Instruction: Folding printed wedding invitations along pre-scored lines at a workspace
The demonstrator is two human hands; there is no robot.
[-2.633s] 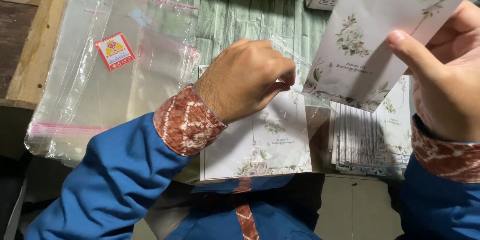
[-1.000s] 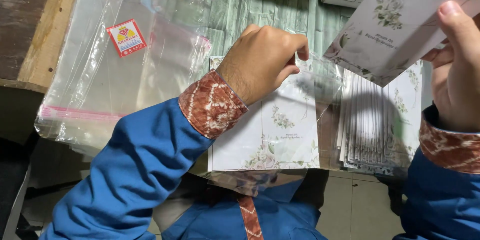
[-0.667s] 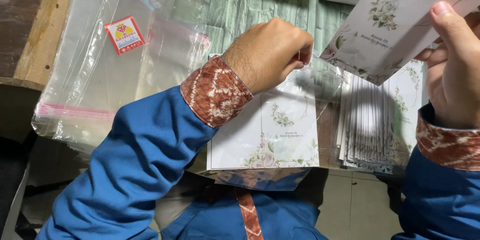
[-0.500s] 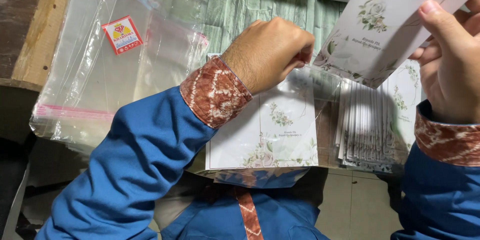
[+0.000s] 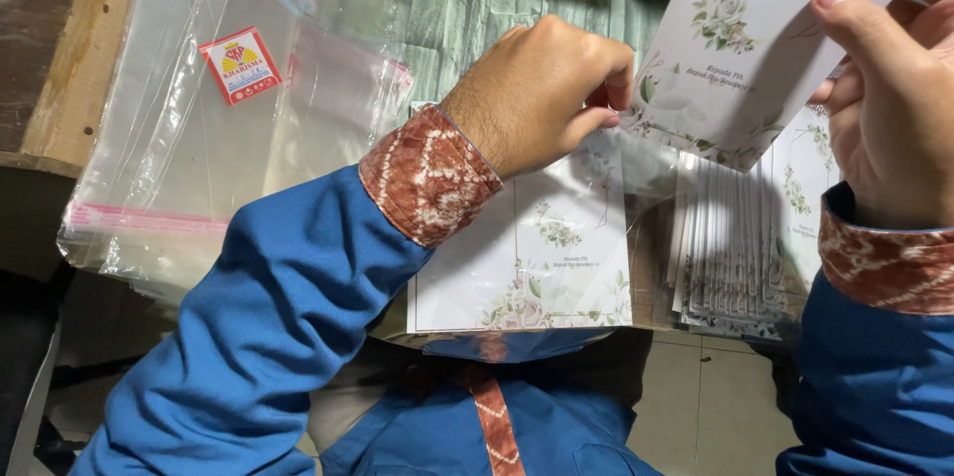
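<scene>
My left hand (image 5: 542,88) pinches the open mouth of a clear plastic sleeve (image 5: 646,163) that lies over a white floral card (image 5: 542,257). My right hand (image 5: 889,108) grips a second white floral card (image 5: 750,39) by its upper right side and holds it tilted. That card's lower corner touches the sleeve's opening, right beside my left fingertips. Both arms wear blue sleeves with red patterned cuffs.
A fanned stack of matching floral cards (image 5: 740,247) lies to the right under my right wrist. A pile of clear plastic bags (image 5: 229,108) with a red label sits at the left on a green cloth (image 5: 477,9). A wooden edge (image 5: 70,49) runs along the far left.
The card in my right hand has come down and left until its corner meets the sleeve's mouth. My left hand has stayed at the opening.
</scene>
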